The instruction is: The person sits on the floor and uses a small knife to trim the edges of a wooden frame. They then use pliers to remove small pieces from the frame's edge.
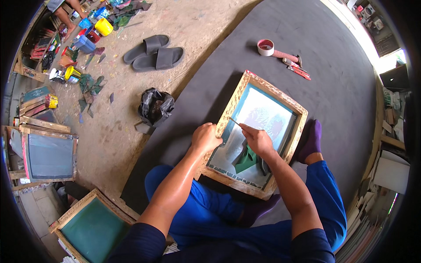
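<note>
On the platform (346, 101), our left hand (204, 137) clasps the screen-printing frame (277, 92), likely rigid with delicate mesh (278, 130), by its rail (234, 103), the safest hold, while our right hand (258, 141) pinches a thin stick (235, 122).

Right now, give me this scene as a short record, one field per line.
left hand: gripping the wooden frame at its left side
right hand: holding a thin tool, tip at the frame's left side
within frame: green piece, near the lower end
beyond frame: tape roll
floor, left: grey sandals
</note>
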Demonstrator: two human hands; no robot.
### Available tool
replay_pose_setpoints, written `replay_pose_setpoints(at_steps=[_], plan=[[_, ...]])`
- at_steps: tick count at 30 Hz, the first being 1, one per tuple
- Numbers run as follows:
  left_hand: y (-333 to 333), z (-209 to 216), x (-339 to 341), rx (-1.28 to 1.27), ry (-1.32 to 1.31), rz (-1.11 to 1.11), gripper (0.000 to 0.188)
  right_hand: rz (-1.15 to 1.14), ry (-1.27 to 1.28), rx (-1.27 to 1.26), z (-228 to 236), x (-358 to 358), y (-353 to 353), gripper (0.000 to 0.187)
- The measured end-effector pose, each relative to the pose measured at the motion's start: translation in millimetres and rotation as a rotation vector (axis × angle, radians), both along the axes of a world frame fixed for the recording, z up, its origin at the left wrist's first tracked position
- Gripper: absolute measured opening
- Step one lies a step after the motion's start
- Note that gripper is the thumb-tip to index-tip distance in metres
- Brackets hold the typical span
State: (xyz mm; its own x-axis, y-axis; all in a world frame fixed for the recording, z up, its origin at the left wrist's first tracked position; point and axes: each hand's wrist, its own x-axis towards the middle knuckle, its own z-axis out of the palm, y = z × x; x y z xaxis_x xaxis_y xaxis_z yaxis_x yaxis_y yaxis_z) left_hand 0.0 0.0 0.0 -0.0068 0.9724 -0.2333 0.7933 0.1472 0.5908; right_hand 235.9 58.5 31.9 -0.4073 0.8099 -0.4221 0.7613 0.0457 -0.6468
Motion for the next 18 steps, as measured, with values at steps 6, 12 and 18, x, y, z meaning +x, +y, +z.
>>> replay_pose_setpoints(at_steps=[6, 12, 18], plan=[[-9.6, 7.1, 0.0, -0.046, -0.004, 0.011, 0.034, -0.084, 0.229, -0.046, -31.8, 10.0, -15.3, 0.037], [-8.0, 9.6, -0.2, -0.04, -0.018, 0.013, 0.034, -0.165, 0.447, -0.136, -53.8, 12.8, -12.1, 0.037], [-8.7, 11.0, -3.4, -0.015, -0.016, 0.002, 0.035, -0.153, 0.452, -0.171, -40.4, 6.3, -6.4, 0.041]])
